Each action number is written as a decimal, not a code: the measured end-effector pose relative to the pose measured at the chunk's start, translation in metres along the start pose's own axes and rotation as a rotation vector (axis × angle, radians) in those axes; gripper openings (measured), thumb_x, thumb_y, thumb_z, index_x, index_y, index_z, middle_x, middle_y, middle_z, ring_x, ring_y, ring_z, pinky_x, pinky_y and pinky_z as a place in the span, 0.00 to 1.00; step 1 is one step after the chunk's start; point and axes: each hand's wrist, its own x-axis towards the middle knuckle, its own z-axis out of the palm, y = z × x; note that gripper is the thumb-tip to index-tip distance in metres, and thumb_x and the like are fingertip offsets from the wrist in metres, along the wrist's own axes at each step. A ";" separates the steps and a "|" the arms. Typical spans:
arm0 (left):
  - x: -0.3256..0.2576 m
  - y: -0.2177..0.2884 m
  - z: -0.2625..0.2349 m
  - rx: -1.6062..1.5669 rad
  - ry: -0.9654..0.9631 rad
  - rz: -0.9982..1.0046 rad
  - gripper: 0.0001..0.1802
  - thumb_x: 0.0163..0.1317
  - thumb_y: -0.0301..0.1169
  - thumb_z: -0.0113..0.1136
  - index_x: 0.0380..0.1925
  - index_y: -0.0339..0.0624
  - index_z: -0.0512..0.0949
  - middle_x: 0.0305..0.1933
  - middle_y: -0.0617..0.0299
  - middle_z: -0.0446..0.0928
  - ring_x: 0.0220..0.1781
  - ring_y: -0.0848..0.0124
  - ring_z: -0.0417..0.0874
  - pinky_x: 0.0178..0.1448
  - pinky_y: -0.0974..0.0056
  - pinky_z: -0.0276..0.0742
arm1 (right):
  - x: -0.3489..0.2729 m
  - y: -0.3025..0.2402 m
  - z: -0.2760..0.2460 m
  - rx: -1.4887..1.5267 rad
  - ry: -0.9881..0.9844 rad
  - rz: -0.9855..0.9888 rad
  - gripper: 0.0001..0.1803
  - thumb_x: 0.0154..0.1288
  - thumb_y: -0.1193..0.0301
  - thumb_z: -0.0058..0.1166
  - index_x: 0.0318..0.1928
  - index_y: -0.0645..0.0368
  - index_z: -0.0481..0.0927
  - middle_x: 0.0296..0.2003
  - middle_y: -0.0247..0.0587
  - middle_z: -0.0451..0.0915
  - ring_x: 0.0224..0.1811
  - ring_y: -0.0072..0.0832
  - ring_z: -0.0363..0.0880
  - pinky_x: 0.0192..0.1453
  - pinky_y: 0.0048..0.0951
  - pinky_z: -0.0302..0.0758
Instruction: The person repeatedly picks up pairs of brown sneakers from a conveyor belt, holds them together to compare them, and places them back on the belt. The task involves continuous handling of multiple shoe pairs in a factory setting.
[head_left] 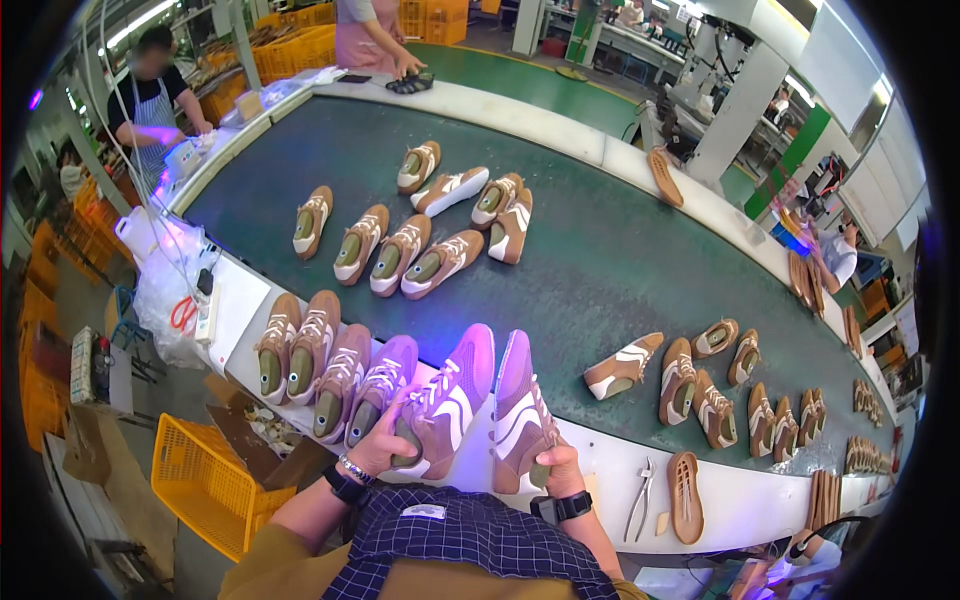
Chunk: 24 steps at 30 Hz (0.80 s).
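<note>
while in 2 hands [376,446] [562,470], 2 brn shoes [452,403] [519,412]

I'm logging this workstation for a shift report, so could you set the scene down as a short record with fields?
Left grip: holds a brown-and-white shoe near its heel
Right grip: holds a second shoe near its heel, toe pointing away
Light: purple, on both held shoes
Left of hands: four similar shoes in a row on the white ledge
Right of hands: pliers, then a brown sole
Green belt: more brown-and-white shoes in groups
Lower left: yellow crate
Across the belt: person in a pink apron
</note>
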 end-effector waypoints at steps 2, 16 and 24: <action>-0.002 0.002 0.002 -0.001 -0.017 0.026 0.51 0.35 0.19 0.55 0.67 0.46 0.52 0.58 0.57 0.65 0.55 0.67 0.70 0.54 0.67 0.68 | -0.001 -0.005 0.006 -0.032 0.003 -0.018 0.56 0.29 0.74 0.55 0.69 0.59 0.52 0.63 0.40 0.61 0.65 0.35 0.60 0.69 0.31 0.55; 0.014 0.010 0.009 -0.037 -0.063 0.118 0.57 0.35 0.29 0.71 0.67 0.37 0.50 0.65 0.55 0.60 0.66 0.63 0.63 0.69 0.61 0.58 | 0.008 -0.020 0.052 -0.499 0.101 -0.285 0.56 0.31 0.72 0.63 0.66 0.61 0.50 0.59 0.46 0.63 0.63 0.36 0.62 0.67 0.35 0.57; 0.033 0.012 0.039 0.086 -0.109 0.236 0.57 0.46 0.38 0.73 0.67 0.33 0.44 0.66 0.55 0.57 0.68 0.67 0.59 0.70 0.62 0.54 | 0.018 0.003 0.038 -0.263 0.225 -0.387 0.53 0.47 0.47 0.62 0.67 0.63 0.52 0.59 0.49 0.65 0.59 0.37 0.68 0.63 0.38 0.67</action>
